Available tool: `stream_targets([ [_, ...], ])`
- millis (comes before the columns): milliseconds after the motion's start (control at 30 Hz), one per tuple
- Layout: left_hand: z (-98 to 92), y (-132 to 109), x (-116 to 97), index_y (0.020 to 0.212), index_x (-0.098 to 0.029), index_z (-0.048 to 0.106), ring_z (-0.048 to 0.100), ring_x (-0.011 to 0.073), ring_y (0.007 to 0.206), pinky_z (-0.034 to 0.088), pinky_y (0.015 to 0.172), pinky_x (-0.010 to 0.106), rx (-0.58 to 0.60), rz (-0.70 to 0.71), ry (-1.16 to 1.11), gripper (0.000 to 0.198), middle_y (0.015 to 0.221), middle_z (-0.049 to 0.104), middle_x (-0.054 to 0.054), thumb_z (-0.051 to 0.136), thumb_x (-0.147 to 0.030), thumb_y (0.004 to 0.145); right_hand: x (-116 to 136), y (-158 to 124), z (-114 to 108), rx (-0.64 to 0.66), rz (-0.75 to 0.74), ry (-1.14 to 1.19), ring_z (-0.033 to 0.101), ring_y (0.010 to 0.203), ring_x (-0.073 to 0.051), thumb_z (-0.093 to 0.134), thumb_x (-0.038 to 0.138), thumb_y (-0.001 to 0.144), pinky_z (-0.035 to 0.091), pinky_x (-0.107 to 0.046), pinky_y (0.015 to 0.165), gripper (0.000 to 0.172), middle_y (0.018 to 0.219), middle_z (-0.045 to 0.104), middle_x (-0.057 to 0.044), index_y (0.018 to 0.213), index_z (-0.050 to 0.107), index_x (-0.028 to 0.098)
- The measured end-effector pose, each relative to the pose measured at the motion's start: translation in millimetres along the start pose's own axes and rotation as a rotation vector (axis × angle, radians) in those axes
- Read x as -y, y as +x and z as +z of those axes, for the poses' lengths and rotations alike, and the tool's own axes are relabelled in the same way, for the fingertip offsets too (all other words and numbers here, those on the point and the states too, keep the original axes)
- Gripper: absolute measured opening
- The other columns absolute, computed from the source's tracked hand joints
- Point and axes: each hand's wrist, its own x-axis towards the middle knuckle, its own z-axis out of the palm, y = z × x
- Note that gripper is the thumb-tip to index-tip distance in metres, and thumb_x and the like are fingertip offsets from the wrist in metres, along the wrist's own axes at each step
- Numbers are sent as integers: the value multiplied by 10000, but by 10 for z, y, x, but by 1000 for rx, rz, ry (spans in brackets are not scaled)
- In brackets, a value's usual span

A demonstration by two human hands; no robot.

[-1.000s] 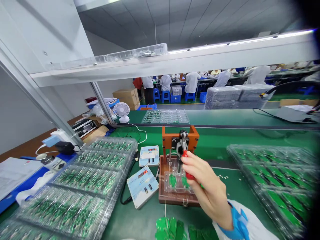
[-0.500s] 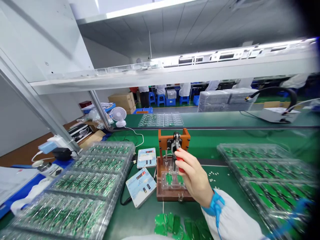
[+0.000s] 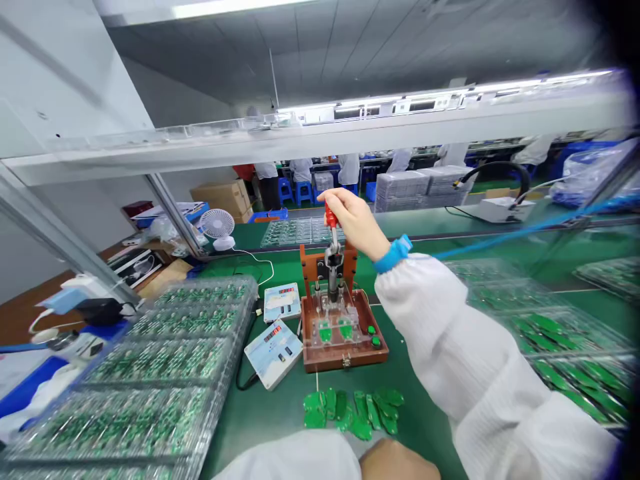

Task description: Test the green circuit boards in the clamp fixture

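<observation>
at mid-frame, just above centre, rt hand [image 3: 354,221] is wrapped round the red, smooth-looking handle grip [image 3: 329,216] of an upright silver metal clamp lever [image 3: 335,249], atop a brown wooden box fixture [image 3: 320,364]. lt hand [image 3: 400,461], bottom edge, fingers hidden; can't tell if holding anything. lever's prob. stiff & sturdy, best held by grip. thin green circuit boards [image 3: 361,427], lower centre, look light, fragile, maybe slick: take by edges.
</observation>
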Motion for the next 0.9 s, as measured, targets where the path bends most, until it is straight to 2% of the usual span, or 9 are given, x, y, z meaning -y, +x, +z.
stream_targets([
  [100,56,41,50,551,-186,391,380,104,524,267,517,248,-3,-15,21,541,553,421,-39,722,-482,861,-247,208,54,37,115,-63,616,699,-176,465,300,1012,462,-297,733,323,684,638,0,860,704,144],
  [167,52,0,45,554,-179,393,374,87,511,251,505,235,17,-9,36,523,554,417,-54,762,-428,828,-370,154,47,23,131,-85,629,722,-188,481,326,999,469,-310,758,340,700,668,-15,822,710,147],
  [233,-25,-108,-19,585,-177,466,411,76,521,277,508,211,37,10,24,450,578,461,-63,796,-400,795,-457,-76,-23,-30,114,-106,653,832,-203,527,351,975,480,-317,815,269,836,719,-32,958,722,166],
  [300,-205,-276,-138,667,-186,588,477,78,559,333,535,190,-35,18,-20,311,640,538,-57,809,-376,774,-546,-471,-132,-112,89,-125,651,979,-218,567,370,951,486,-326,865,303,1014,726,-54,1176,670,195],
  [367,-494,-469,-263,744,-190,660,537,99,619,384,574,197,-278,-11,-42,187,711,603,-32,761,-337,803,-668,-971,-222,-197,97,-146,639,1041,-234,530,401,971,499,-348,862,378,1071,705,-84,1276,604,192],
  [500,-1226,-727,-285,866,-193,685,614,183,804,475,723,290,-932,-140,183,245,869,681,45,519,-341,969,-959,-1889,-138,-168,159,-199,645,924,-257,523,412,980,526,-413,809,287,975,714,-105,999,700,186],
  [567,-1521,-725,-162,1049,-200,702,613,242,1018,494,901,382,-1059,-156,365,262,1075,676,87,504,-355,976,-1055,-2151,14,-99,158,-219,624,1013,-280,542,394,975,511,-488,923,275,1028,715,-114,992,733,197],
  [700,-1763,-547,85,1251,-196,670,551,300,1162,450,1048,497,-997,-217,594,359,1218,616,116,526,-360,966,-1120,-2279,257,20,156,-228,521,1243,-343,599,299,949,405,-608,1080,241,1241,668,-142,1116,745,203],
  [900,-1737,-452,166,1166,-206,691,534,316,1235,430,1077,531,-1038,-156,633,330,1277,604,131,510,-395,965,-1091,-2130,262,102,233,-137,411,1398,-334,687,125,865,291,-583,1194,163,1301,646,-115,997,740,205],
])
